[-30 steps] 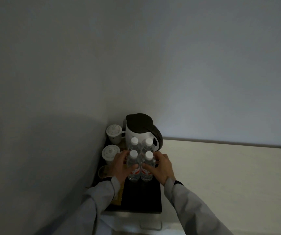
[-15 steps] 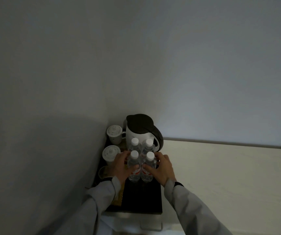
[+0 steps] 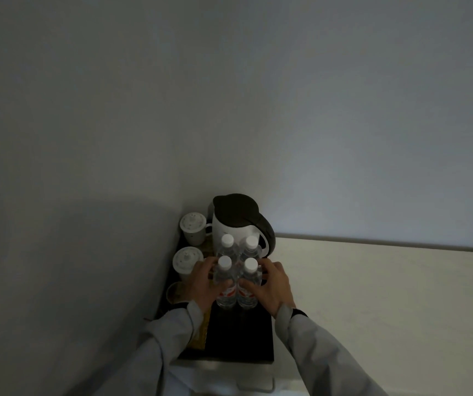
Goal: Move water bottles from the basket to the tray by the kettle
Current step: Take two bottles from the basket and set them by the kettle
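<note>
Four water bottles [image 3: 237, 274] with white caps stand upright in a tight two-by-two block on the black tray [image 3: 241, 335], which sits in the corner where two pale walls meet. Directly behind the block, touching or nearly touching the rear pair, stands the kettle [image 3: 236, 224], white in the body with a dark lid and a dark handle curving down its right side. Both hands bracket the front pair of bottles: the left hand [image 3: 202, 284] wraps around the near left bottle [image 3: 225, 284] from the left side, fingers curled against its wall, and the right hand [image 3: 272, 287] cups the near right bottle [image 3: 249, 285] from the right, thumb lying across its front near the red label. Each hand is closed on its bottle, and both bottles stand with their bases on the tray. Grey sleeves [image 3: 323, 355] run back from both wrists toward the bottom edge of the view. Left of the bottles, along the wall side of the tray, two lidded white cups [image 3: 191, 228] stand one behind the other; the nearer one is just beside the left hand's knuckles. A third round object below them is too dim to identify. Right of the tray stretches a pale countertop [image 3: 372, 295]. No basket can be made out in this dark scene.
</note>
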